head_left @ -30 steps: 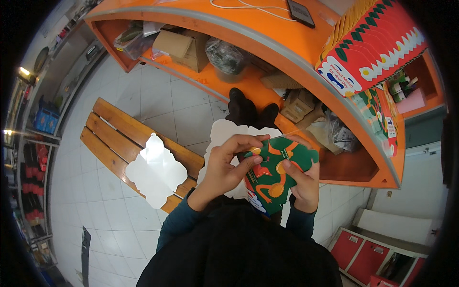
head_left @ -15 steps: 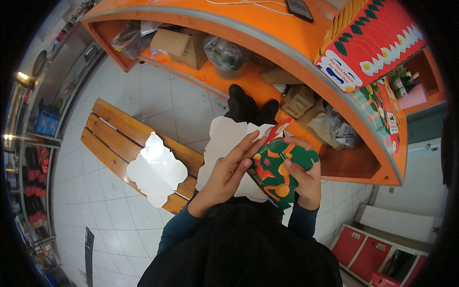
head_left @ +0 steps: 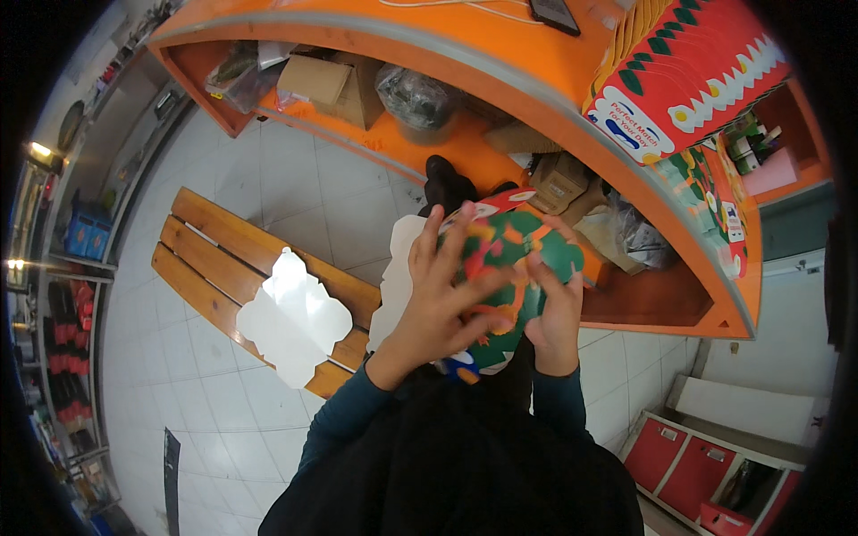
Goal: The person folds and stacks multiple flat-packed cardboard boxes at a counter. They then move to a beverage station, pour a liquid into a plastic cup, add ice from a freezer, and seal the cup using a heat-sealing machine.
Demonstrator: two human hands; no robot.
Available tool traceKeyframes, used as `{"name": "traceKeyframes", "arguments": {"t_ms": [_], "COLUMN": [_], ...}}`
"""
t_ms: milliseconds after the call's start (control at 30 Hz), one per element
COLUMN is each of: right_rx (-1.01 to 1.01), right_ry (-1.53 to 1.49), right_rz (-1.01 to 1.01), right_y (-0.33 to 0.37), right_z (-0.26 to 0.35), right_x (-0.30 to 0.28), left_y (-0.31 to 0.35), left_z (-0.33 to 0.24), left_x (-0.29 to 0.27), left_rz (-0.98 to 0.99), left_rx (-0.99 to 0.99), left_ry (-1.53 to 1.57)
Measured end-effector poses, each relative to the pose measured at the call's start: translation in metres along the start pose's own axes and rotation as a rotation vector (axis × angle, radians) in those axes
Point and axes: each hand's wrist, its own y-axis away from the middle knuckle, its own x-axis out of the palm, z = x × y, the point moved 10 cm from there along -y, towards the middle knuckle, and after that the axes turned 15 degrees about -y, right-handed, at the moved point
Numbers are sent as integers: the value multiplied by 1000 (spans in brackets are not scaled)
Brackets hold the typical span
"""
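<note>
Over my lap I hold a flat die-cut card carton [head_left: 561, 255], green with orange and pink shapes and a red part at its far edge. My right hand [head_left: 556, 317] grips its right side, thumb on top. Fingers spread and slightly blurred, my left hand [head_left: 438, 308] lies over the left part of the carton and hides some of it. Partly under my left hand is a white scalloped card sheet [head_left: 391, 290]. Another white scalloped card sheet [head_left: 299, 326] lies on the wooden bench [head_left: 201, 259] to my left.
An orange curved counter [head_left: 500, 54] stands ahead, with cardboard boxes [head_left: 559, 192] and bagged things on its lower shelf. Stacked red printed cartons [head_left: 688, 80] and a phone [head_left: 556, 13] are on top. Red cabinets [head_left: 693, 478] stand at lower right, shelves [head_left: 67, 330] at far left.
My left hand has spread its fingers and moved over the carton. The carton has turned and swung left and farther from me, covering more of the white sheet. My right hand keeps hold.
</note>
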Motion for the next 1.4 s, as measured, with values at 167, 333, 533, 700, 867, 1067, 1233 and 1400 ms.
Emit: {"name": "traceKeyframes", "arguments": {"t_ms": [167,333,533,700,867,1067,1233,1400], "right_rx": [152,284,336,305,159,-110,-204,-143], "right_ry": [-505,-514,-266,-178,-43,-81,-88,-167], "right_rz": [-244,-451,-233,-139,-45,-229,-279,-207], "right_y": [-5,9,13,16,18,19,30,30], "right_z": [-25,-48,-45,-48,-34,24,59,42], "right_x": [-37,-40,-21,-25,-24,-109,-124,-124], "left_y": [-2,5,9,6,20,102,303,370], "left_z": [3,-1,7,21,21,121,237,274], "left_x": [17,9,0,-13,-16,5,12,32], "left_rz": [232,53,-72,-150,-208,-32,632,780], "left_rx": [60,98,149,-34,0,-435,-962,-1102], "left_ry": [75,-55,56,221,174,-76,-1013,-502]}}
